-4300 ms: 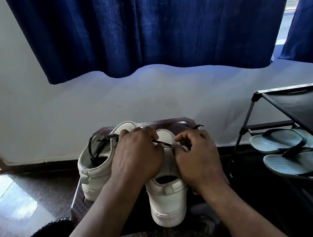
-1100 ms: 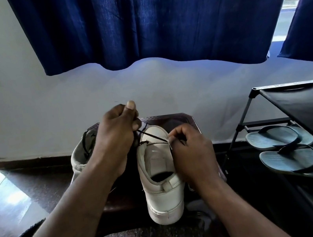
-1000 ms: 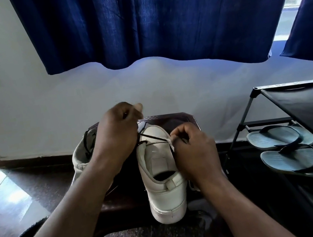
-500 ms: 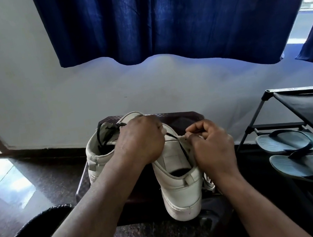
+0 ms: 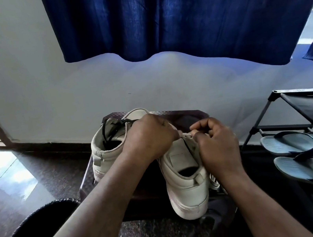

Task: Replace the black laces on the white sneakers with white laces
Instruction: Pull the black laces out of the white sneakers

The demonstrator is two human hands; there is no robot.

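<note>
Alignment of the near white leather sneaker (image 5: 186,192) decides the coming move. It stands on the dark brown plastic bench (image 5: 192,116) with its heel toward the person and its toe pointing away, so the eyelet rows run straight out between the two hands.

The left hand (image 5: 150,138) lies curled over the throat from the left, its back to the camera. Its fingertips are hidden, so I cannot tell whether it grips a lace or only steadies the shoe.

The right hand (image 5: 215,143) sits just right of the throat, thumb and forefinger pinched on the top of the right eyelet flap. The thin black lace (image 5: 187,146) shows as a short dark strand just left of that hand, running along the flap's inner edge toward the heel. It is clearly nearer the right hand, touching or almost touching its fingers.

By my reading, the lace has to be drawn out sideways, across the shoe's long axis, eyelet by eyelet toward the toe and away from the wrists.

The second white sneaker (image 5: 104,145), beyond and left of the left hand, has its black lacing (image 5: 104,130) in place. A pale striped bundle (image 5: 214,183), perhaps the white laces, lies just below the right wrist beside the heel.
</note>
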